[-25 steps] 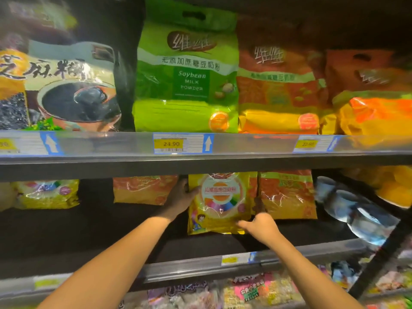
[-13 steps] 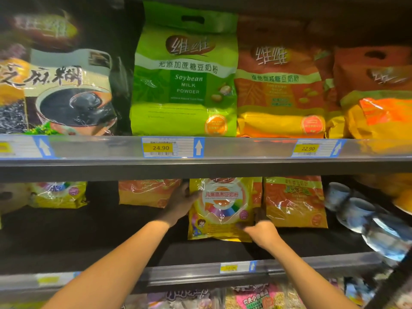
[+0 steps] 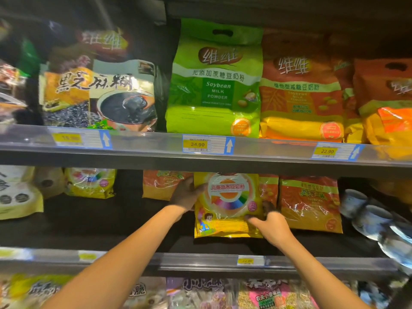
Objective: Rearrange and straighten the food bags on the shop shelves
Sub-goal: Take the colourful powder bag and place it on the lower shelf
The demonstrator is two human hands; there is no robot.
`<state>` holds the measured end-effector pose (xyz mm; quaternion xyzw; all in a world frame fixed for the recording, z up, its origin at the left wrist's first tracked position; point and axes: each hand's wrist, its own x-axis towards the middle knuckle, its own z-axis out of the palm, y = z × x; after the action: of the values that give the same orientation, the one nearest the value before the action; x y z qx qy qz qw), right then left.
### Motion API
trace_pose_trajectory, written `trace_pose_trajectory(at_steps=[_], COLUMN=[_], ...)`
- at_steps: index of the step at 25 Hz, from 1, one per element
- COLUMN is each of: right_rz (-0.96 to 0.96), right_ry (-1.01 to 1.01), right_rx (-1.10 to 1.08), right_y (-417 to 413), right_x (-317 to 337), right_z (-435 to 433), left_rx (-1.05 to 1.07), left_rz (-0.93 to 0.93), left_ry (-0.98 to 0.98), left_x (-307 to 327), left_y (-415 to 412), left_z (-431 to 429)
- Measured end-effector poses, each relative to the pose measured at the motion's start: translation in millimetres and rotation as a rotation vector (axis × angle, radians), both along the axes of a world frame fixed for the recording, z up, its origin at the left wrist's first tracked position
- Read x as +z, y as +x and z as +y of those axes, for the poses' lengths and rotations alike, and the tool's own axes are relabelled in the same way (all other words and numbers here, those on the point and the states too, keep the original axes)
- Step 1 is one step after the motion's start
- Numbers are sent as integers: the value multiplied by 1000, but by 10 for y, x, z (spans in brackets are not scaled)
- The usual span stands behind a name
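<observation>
A yellow bag with a rainbow ring and a cartoon child [image 3: 227,204] stands upright on the middle shelf [image 3: 200,263]. My left hand [image 3: 186,194] grips its upper left edge. My right hand [image 3: 270,226] holds its lower right corner. Behind it to the left an orange bag [image 3: 160,184] leans. An orange and yellow soybean bag [image 3: 310,204] stands to its right, with another narrow one [image 3: 268,189] between them.
The upper shelf [image 3: 156,150] carries a black sesame paste bag [image 3: 100,94], a green soybean milk powder bag [image 3: 216,85] and orange bags [image 3: 301,99]. Blue-white cups [image 3: 365,215] sit at the right. A yellow bag [image 3: 91,182] stands far left, and several snack packs [image 3: 263,295] lie below.
The view has shifted so the shelves sit lower and further right. Both hands keep hold of the yellow bag, which has barely moved on the shelf.
</observation>
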<state>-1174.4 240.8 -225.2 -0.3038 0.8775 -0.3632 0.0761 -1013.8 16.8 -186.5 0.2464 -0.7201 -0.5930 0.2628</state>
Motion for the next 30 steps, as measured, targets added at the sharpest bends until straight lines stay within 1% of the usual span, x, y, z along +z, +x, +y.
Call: trace_pose_trajectory(at_steps=[2,5,7,10,14,18,23,27,30], right_rz=[4,-28,-36,-18,-73,-97,-140,-157,-159], right_ry=[-31,-28,-52,-100,-186,-192,-181,-167,-144], right_rx=[0,10,62,150,244,290,333,363,363], right_y=[158,457,717,1168,1742,2385,3137,3639,3877], right_x=[40,123,161,197,114,-2,-129,-247,-367], right_z=[-51,-126,-198,-345,-552,-766,-908,-959,-998], left_rx=[31,69,90,130,165,168,226,230,240], left_rz=[-21,-68,-76,-86,-117,-51,-87,-94,-102], left_ry=[-1,-6,-10,35,16,20,-31,58,64], left_x=[66,117,124,101,25,-97,-213,-321,-338], left_y=[198,524,822,1334,2013,2768,3643,4197,4478], left_z=[-42,-118,-162,-257,-469,-612,-712,-722,-676])
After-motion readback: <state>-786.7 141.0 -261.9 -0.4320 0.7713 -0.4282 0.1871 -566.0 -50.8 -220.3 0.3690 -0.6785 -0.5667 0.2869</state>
